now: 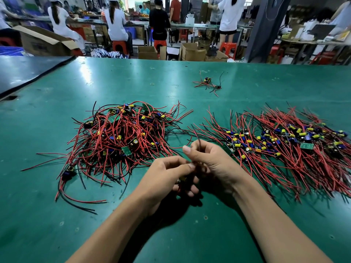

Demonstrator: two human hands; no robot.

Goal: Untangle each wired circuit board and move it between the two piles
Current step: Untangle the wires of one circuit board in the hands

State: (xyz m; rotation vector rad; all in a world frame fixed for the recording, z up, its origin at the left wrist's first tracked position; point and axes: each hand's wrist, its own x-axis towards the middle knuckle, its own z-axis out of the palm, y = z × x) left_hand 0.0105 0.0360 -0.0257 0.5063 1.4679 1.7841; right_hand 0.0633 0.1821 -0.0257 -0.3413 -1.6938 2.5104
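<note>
— What have the two grips got?
— The left grip (167, 175) and the right grip (212, 164) meet low over the green worktop (47, 224). Their fingers are curled in on one wired circuit board (182, 179). Only a yellowish part of it peeks out under the left fingers; the palms hide the rest.
— And its wires?
— The right thumb and fingers pinch a dark wire (197, 138) that stands up past the thumb, blurred at its tip. How many leads are held, I cannot tell.
— Where are the piles?
— The tangled pile (121, 137) lies just left of the grips. The combed-out pile (284, 143) lies just right and is cut off by the frame's edge. Well behind them sit a small cluster of boards (208, 83) and a rubber band (152, 84), too small to read closely.
</note>
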